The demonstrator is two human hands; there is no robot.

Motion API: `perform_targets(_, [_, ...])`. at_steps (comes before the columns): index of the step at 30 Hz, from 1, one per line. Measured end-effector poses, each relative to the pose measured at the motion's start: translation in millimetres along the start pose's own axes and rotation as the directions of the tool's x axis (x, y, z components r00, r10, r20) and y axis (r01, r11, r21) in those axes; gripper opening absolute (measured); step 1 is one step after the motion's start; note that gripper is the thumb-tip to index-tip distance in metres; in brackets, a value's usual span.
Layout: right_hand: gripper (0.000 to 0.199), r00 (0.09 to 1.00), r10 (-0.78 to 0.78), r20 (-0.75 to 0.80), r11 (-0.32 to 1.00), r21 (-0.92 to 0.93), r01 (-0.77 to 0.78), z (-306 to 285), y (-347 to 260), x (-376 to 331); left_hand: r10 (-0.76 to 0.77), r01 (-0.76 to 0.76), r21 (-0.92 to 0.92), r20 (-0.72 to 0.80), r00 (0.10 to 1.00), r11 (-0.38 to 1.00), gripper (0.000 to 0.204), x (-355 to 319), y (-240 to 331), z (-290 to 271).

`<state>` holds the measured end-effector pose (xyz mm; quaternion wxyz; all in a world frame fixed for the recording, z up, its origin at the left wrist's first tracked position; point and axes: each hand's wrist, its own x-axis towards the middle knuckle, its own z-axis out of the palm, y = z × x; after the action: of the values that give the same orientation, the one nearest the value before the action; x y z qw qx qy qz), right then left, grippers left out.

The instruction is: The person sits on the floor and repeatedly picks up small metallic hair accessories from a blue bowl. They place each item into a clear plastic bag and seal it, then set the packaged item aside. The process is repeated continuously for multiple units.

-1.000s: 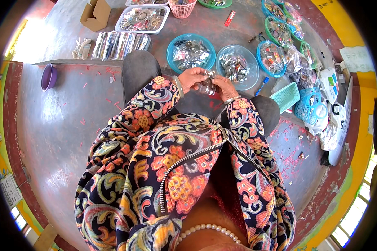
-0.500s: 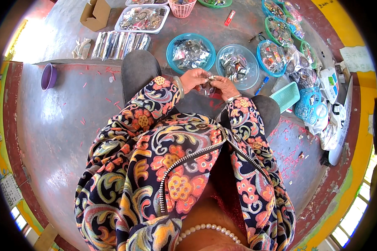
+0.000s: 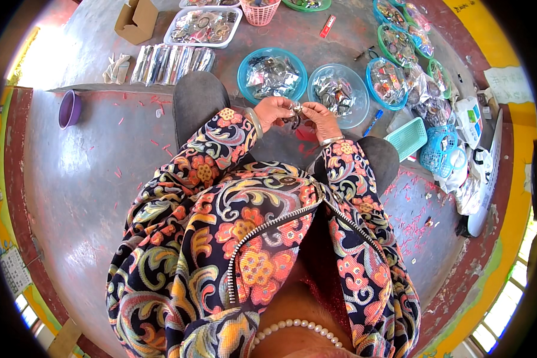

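My left hand (image 3: 273, 112) and my right hand (image 3: 318, 115) meet in front of me, between my knees, both pinching one small shiny metal piece (image 3: 296, 110) with a dark part hanging below it. A bangle sits on each wrist. Just beyond my hands stand two blue bowls, the left bowl (image 3: 272, 74) and the right bowl (image 3: 338, 95), each filled with several small packets of metal bits.
Farther off lie a white tray of small parts (image 3: 203, 25), a row of clear packets (image 3: 172, 62), a cardboard box (image 3: 136, 19), a pink basket (image 3: 260, 12), more teal bowls (image 3: 388, 83), a teal basket lid (image 3: 407, 138) and a purple cup (image 3: 69, 110). Red scraps dot the grey floor.
My hands have stayed together over the same spot; only the fingers have shifted slightly around the small metal piece.
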<state>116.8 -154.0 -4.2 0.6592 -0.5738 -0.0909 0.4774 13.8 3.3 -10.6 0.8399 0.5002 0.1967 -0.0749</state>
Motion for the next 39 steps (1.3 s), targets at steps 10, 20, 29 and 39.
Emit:
perform_targets(10, [0.017,0.999,-0.035,-0.005,0.999,0.01,0.035,-4.5,6.0,2.5,-0.027,0.027,0.027,-0.001,1.0,0.999,0.022,-0.6,-3.0,1.7])
perform_targets(20, [0.016,0.994,0.014,-0.105,0.99,0.143,0.001,-15.1,15.3,9.7,-0.022,0.024,-0.035,0.038,0.999,0.999,0.031,4.2,-8.7,-6.0])
perform_targets(29, [0.013,0.997,0.046,-0.056,0.996,0.082,-0.041,-15.8,10.9,8.7,-0.009,0.007,-0.144,-0.012,1.0,0.99,0.028,2.9,-8.2,-4.5])
perform_targets(39, [0.011,0.996,0.067,-0.053,0.998,0.006,-0.067,-20.5,10.5,11.2,-0.009,0.01,-0.103,0.003,1.0,0.995,0.023,1.2,-7.7,-2.8])
